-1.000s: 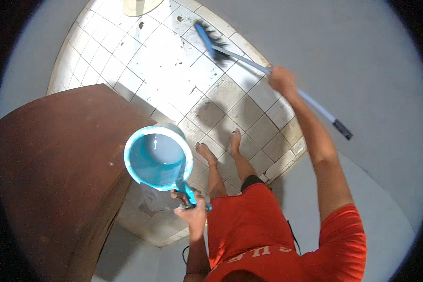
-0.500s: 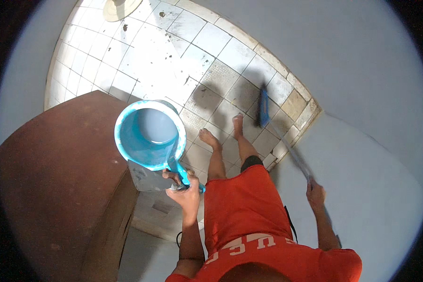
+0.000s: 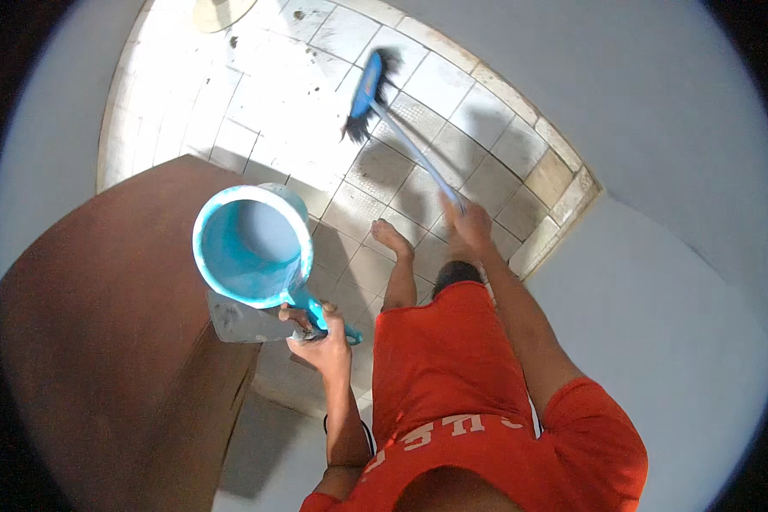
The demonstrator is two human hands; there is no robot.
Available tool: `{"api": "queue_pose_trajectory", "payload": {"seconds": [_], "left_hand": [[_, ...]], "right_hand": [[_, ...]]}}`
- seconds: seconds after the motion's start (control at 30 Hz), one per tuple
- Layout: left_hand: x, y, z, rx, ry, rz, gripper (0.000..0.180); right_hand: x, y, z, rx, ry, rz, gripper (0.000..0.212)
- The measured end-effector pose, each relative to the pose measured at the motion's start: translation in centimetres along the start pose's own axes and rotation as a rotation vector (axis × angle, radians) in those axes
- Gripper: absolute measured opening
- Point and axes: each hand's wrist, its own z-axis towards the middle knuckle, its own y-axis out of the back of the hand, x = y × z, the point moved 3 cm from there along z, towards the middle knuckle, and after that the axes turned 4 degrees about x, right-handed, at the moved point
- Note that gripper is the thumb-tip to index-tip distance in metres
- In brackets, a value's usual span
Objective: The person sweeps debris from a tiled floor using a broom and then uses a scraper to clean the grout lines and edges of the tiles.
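My left hand (image 3: 320, 343) is closed around the handle of a light blue dipper (image 3: 218, 258), held open end up. Its rim and wall have whitish smears, and the bottom inside looks greyish; whether liquid is in it is hard to tell. Held in that same hand is a scraper with a flat grey blade (image 3: 241, 319), sticking out under the dipper. In my right hand (image 3: 471, 227) is the grey stick of a broom (image 3: 369, 84). Its blue head with dark bristles is over the tiles ahead, blurred by motion.
Pale tiles cover the floor (image 3: 260, 94), strewn with dark bits and brightly lit at far left. A brown, curved-looking panel (image 3: 102, 299) stands at the left. Grey-white walls (image 3: 657, 282) rise at the right and back. A round cream base (image 3: 222, 13) stands at the far edge.
My right hand has swung forward and left, carrying the broom head from beside my right foot to the tiles farther ahead. The dipper and scraper have shifted slightly left.
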Motion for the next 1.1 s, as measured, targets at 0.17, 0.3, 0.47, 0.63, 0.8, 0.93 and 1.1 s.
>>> {"api": "queue_pose_trajectory", "payload": {"seconds": [0.17, 0.3, 0.47, 0.63, 0.8, 0.93, 1.1], "left_hand": [[-2.0, -1.4, -0.2, -0.098, 0.084, 0.014, 0.04], [-3.6, -2.4, 0.4, -0.244, 0.083, -0.055, 0.031], [-7.1, -4.7, 0.7, -0.416, 0.063, -0.195, 0.032], [-10.3, -6.7, 2.0, -0.579, 0.143, -0.076, 0.034], [-11.5, -7.0, 2.4, -0.638, 0.223, -0.116, 0.032], [-11.8, -6.6, 2.0, -0.618, 0.289, -0.064, 0.033], [-10.7, -5.0, 1.5, -0.631, 0.336, -0.195, 0.034]], "right_hand": [[4.2, 8.7, 0.8, 0.025, 0.522, 0.0, 0.038], [-2.0, 16.3, -12.1, 0.471, 0.456, 0.017, 0.045], [-5.8, 16.7, -13.6, 0.825, 0.628, -0.003, 0.052], [0.7, 2.2, -5.5, 0.443, 0.804, -0.107, 0.033], [11.1, 2.1, 5.8, 0.971, 0.9, -0.609, 0.026], [24.1, 11.7, 14.4, 0.638, 0.919, -0.475, 0.022], [28.6, 17.6, 13.1, 0.56, 0.977, -0.354, 0.025]]}}
